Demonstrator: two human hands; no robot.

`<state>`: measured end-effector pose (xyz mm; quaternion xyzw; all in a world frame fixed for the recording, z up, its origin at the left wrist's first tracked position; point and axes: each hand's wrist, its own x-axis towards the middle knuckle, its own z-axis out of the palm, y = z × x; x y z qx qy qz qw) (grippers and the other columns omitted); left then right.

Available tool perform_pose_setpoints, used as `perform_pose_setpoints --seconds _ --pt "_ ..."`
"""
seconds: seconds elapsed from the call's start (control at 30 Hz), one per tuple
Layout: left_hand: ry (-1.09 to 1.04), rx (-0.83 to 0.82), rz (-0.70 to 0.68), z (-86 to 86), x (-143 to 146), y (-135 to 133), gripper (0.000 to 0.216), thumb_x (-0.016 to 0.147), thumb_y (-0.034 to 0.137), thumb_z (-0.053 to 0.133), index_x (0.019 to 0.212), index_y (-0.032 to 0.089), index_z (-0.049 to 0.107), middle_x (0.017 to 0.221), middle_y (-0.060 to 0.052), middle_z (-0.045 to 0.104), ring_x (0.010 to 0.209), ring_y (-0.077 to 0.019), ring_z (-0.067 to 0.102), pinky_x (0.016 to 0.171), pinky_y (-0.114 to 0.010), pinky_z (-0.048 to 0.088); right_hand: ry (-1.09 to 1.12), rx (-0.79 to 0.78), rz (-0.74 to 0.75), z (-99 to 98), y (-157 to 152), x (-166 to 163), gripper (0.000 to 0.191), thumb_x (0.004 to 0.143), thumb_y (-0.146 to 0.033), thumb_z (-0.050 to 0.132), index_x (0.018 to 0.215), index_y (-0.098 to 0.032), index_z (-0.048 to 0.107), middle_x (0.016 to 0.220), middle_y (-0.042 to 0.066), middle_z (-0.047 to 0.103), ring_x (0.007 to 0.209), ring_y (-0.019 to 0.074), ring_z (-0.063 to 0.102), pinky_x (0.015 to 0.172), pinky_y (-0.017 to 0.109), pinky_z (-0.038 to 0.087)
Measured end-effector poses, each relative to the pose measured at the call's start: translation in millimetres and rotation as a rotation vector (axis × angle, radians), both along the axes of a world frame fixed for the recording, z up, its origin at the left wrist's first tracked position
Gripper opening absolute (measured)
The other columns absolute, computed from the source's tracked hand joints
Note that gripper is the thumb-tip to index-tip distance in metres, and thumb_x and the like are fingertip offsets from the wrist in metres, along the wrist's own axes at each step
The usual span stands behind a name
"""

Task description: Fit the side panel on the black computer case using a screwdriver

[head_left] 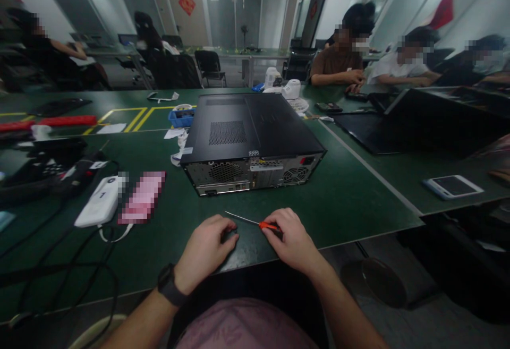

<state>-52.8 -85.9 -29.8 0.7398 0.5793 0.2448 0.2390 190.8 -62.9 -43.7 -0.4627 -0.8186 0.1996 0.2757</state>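
Note:
A black desktop computer case (pixel 251 136) lies flat on the green table (pixel 342 200), its rear panel with fans and ports facing me. My right hand (pixel 292 240) rests on the table's near edge, fingers closed round the red handle of a small screwdriver (pixel 255 222) whose metal shaft points left. My left hand (pixel 205 250), with a black watch on the wrist, lies curled beside it, fingers pinched together close to the shaft's tip. What those fingers hold, if anything, is too small to see.
A white power bank (pixel 99 200), a pink blurred item (pixel 143 196) and black cables (pixel 59 264) lie at left. A blue parts tray (pixel 181 118) sits behind the case. An open black case (pixel 406 123) and a phone (pixel 452 186) are at right. Other people sit at the far tables.

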Motion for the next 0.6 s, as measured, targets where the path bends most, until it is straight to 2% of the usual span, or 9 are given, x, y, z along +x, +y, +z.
perform_pose_setpoints --seconds 0.33,0.6 --pt "-0.057 -0.047 0.005 -3.2 3.0 5.9 0.016 0.092 0.028 0.057 0.084 0.02 0.069 0.086 -0.007 0.066 0.084 -0.0229 0.06 0.078 -0.036 0.042 0.063 -0.007 -0.078 -10.1 -0.5 1.7 0.009 0.099 -0.027 0.056 0.102 -0.022 0.062 0.1 0.007 0.066 0.097 0.0239 0.058 0.087 0.039 0.046" --pt "-0.328 -0.091 0.056 20.4 7.7 38.8 0.025 0.097 0.042 0.049 0.093 0.02 0.06 0.085 -0.003 0.064 0.077 -0.0191 0.057 0.074 -0.034 0.041 0.208 -0.036 -0.145 -9.6 -4.4 7.2 0.017 0.103 -0.03 0.045 0.107 -0.021 0.059 0.097 0.007 0.065 0.089 0.0206 0.064 0.08 0.033 0.05"
